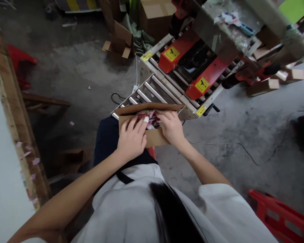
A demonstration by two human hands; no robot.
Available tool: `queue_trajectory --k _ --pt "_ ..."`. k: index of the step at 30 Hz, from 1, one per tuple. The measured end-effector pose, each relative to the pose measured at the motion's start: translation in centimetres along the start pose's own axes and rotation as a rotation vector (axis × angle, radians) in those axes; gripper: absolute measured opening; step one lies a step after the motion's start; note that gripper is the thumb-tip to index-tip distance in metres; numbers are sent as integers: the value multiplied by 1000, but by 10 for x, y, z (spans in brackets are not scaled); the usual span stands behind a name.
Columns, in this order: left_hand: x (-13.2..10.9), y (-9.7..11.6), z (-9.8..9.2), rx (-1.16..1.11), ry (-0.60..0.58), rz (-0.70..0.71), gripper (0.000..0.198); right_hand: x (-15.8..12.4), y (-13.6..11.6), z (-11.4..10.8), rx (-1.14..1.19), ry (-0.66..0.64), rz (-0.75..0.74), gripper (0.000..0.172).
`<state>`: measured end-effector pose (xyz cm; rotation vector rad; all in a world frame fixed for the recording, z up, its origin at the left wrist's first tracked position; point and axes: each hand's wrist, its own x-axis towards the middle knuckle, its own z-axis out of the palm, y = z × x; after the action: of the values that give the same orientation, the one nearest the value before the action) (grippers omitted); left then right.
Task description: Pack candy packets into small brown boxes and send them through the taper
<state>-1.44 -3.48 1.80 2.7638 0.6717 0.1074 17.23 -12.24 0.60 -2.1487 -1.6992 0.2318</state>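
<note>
A brown cardboard box (155, 137) sits in front of my body at the near end of the roller conveyor, its far flap raised. Pink and white patterned packets (150, 125) show inside its opening. My left hand (133, 138) rests over the left part of the box, fingers spread onto the flap and packets, a white wrap on one fingertip. On the right side, my right hand (171, 128) reaches over the box edge, its fingertips at the packets. What the right fingertips hold, if anything, is hidden.
Beyond the box, a roller conveyor (159, 88) leads to a red machine (178, 50) with yellow labels. An open carton (120, 42) stands on the floor. At left runs a wooden table edge (17, 118); a red stool (281, 216) is at lower right. A cable crosses the floor.
</note>
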Motion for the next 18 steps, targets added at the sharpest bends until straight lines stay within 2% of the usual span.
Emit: queue_trajectory --k 5,8,10,15,17,18 --pt "20 2 0 51 -21 -2 58 27 -11 -9 -183 -242 -42 27" --pt "31 2 2 68 -32 -2 51 28 -11 -6 -202 -258 -45 27" --pt "35 1 3 60 -26 10 48 19 -7 -1 -141 -171 -42 31" --pt "35 0 8 49 21 28 45 -1 -4 4 -32 238 -34 40" --pt "34 -1 10 51 48 26 42 4 -10 1 -61 330 -31 45" --pt "34 -2 11 53 68 30 39 9 -15 -1 -74 336 -24 50"
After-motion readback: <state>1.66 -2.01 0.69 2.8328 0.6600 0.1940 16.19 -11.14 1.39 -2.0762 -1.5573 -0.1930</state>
